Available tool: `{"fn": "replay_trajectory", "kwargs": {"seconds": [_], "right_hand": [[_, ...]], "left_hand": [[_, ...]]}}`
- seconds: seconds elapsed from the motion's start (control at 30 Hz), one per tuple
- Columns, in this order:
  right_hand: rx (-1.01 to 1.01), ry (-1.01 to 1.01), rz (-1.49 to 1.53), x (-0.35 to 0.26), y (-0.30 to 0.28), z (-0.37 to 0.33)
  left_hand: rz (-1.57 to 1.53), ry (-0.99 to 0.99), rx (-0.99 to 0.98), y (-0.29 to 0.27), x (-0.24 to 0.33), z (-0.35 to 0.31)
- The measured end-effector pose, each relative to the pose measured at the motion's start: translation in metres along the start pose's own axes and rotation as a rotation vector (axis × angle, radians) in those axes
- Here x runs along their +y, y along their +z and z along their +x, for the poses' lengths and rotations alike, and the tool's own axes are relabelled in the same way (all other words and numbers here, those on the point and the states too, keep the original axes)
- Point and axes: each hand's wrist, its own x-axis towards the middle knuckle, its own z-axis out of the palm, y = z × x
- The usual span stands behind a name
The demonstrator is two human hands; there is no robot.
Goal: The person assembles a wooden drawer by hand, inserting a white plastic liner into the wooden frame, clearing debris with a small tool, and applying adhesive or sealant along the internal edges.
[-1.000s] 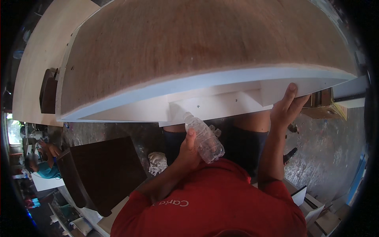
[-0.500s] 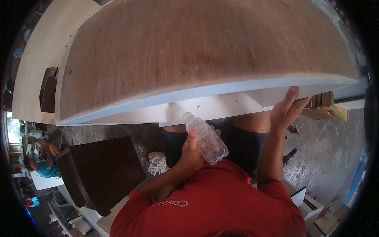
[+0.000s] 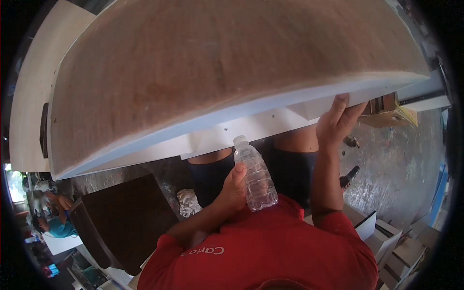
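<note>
Left hand (image 3: 232,191) is wrapped around a clear plastic bottle (image 3: 255,178), thumb across its side, cap on and pointing up toward the underside of the board; the bottle sits against the chest, just above the red shirt (image 3: 270,246). Right hand (image 3: 338,121) is open, fingers spread and pressed flat against the white front edge of a large brown-faced board (image 3: 232,72), holding nothing closed in it. Likely risk: the board is wide and braced by one open palm near one end only, so it may tip or slide off toward the far, unsupported side; a slip there would bring the edge down onto thighs or feet. The bottle occupies the other hand, so there is no quick second grip, and a squeeze or knock against the white rail (image 3: 241,135) could drop it. Underfoot is a grey, stained concrete floor (image 3: 396,164) with scraps about. A dark cabinet panel (image 3: 125,217) stands at lower left, white boxes (image 3: 382,237) at lower right, a crumpled rag (image 3: 187,203) between.
</note>
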Motion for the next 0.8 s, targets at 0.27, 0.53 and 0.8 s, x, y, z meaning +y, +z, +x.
{"fn": "replay_trajectory", "kwargs": {"seconds": [0.27, 0.53, 0.8], "right_hand": [[-0.02, -0.032, -0.021, 0.005, -0.003, 0.002], [-0.041, -0.054, 0.022, 0.009, -0.004, 0.001], [-0.069, -0.094, 0.014, 0.009, -0.004, 0.002]], "left_hand": [[0.097, -0.081, 0.029, 0.021, 0.005, 0.004], [0.086, -0.158, -0.106, 0.014, 0.001, 0.018], [0.095, -0.242, -0.242, 0.027, 0.002, 0.029]]}}
